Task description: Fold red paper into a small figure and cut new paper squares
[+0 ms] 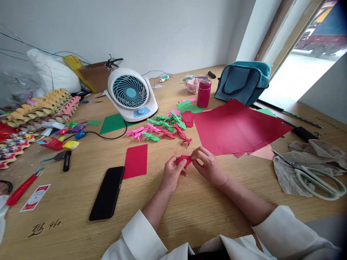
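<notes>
A small folded piece of red paper [185, 159] is held between both hands over the wooden table. My left hand [173, 171] pinches it from the left, thumb on top. At its right end, my right hand [207, 164] grips the edge between thumb and fingers. Just beyond lie several folded paper figures in green [165, 122], pink [141, 132] and red [182, 134]. A flat red paper rectangle [137, 160] lies to the left, touching a black phone [107, 193]. Large red sheets [238, 128] are stacked to the right of my hands.
A white fan [131, 94] stands behind the figures. The red thermos [204, 94] and blue bag [242, 82] are at the back right. Scissors [311, 177] lie on crumpled cloth at right. A red-handled tool [23, 189] and a black marker [66, 161] lie at left.
</notes>
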The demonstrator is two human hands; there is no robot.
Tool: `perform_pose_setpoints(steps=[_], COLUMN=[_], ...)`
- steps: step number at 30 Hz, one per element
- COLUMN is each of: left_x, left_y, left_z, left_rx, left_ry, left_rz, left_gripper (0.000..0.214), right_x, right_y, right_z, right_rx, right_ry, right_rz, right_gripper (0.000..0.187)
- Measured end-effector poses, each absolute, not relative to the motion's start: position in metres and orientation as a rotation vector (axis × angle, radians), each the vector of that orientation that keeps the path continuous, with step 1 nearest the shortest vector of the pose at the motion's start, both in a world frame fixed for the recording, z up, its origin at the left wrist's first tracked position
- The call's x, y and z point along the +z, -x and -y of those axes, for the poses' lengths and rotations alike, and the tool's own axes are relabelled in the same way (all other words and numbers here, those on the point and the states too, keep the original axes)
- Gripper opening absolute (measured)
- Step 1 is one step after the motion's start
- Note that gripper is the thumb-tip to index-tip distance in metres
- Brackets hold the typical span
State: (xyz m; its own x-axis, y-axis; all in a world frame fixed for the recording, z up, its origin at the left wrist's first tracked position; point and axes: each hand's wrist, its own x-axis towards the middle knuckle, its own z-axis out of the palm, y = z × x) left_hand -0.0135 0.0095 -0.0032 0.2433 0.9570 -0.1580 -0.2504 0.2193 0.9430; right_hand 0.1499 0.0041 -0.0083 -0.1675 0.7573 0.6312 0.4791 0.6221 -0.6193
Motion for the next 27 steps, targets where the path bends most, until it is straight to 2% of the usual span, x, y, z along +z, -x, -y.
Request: perform_pose_setpoints(steps=[7, 14, 19, 27], left_x=[-0.007, -0.014, -0.011, -0.010], left_y=[0.017, 0.022, 0.021, 0.021], left_z=[-0.015, -0.018, -0.016, -0.015], left_rx=[1.165, 1.142, 1.180, 1.175], left_ry=[-1.097, -1.266, -1.416, -1.485], left_rz=[-1.085, -1.076, -1.063, -1.015], left_gripper=[0.024, 0.021, 0.032, 0.027], right_x=[0.002, -0.003, -0.017, -0.026], right_y=[-0.146, -0.140, -0.140, -0.142], right_z=[0.002, 0.003, -0.003, -0.007], right_rx=[0.566, 0.737, 0.971, 1.040], right_ry=[0.976, 1.111, 1.139, 1.112], right_rz=[1.910, 1.633, 1.433, 1.365], right_gripper=[0.020, 0.004, 0.004, 0.011])
